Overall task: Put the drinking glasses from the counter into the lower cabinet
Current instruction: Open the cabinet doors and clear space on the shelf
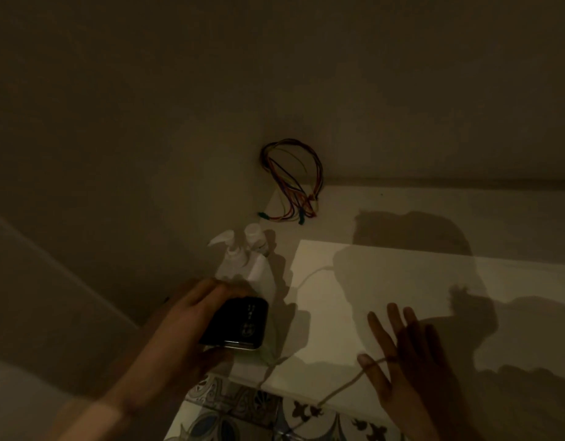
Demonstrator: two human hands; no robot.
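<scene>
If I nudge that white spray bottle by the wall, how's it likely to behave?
The white spray bottle stands tall and narrow, so it would probably tip rather than slide. It looks like plastic, so likely light and not fragile. A second white bottle stands close behind and might get knocked too.

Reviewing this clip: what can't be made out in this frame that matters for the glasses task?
- Drinking glasses: none visible in the dim head view.
- Lower cabinet: not identifiable; bottom edge shows only patterned tiles.
- White bottles: overexposed, labels unreadable.
- Left hand grips a dark phone, screen hidden.
- Right hand: open, motion-blurred, wrist cut off.
</scene>
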